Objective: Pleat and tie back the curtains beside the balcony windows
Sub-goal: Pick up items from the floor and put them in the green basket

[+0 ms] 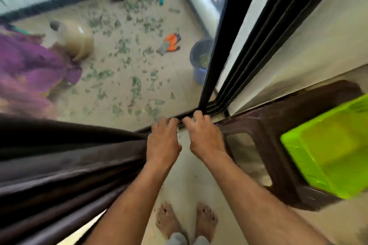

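Note:
A dark brown curtain [65,167] hangs at the left in long folds that run together at my left hand [163,141]. That hand grips the gathered edge, its fingers curled over the cloth. Just to its right, my right hand [204,135] hovers with loosely curled fingers and no cloth visible in it. A strip of floor shows between the two hands. Both hands are above the black sliding window track [201,114], next to the black window frame [219,42]. The view is blurred by motion.
A brown plastic stool [264,125] with a bright green bin [328,149] on it stands at the right by the wall. My bare feet [185,219] are on the floor below. Through the glass, the balcony holds scattered leaves, a tan pot [79,40], a blue bucket [199,59] and a person in purple cloth [29,65].

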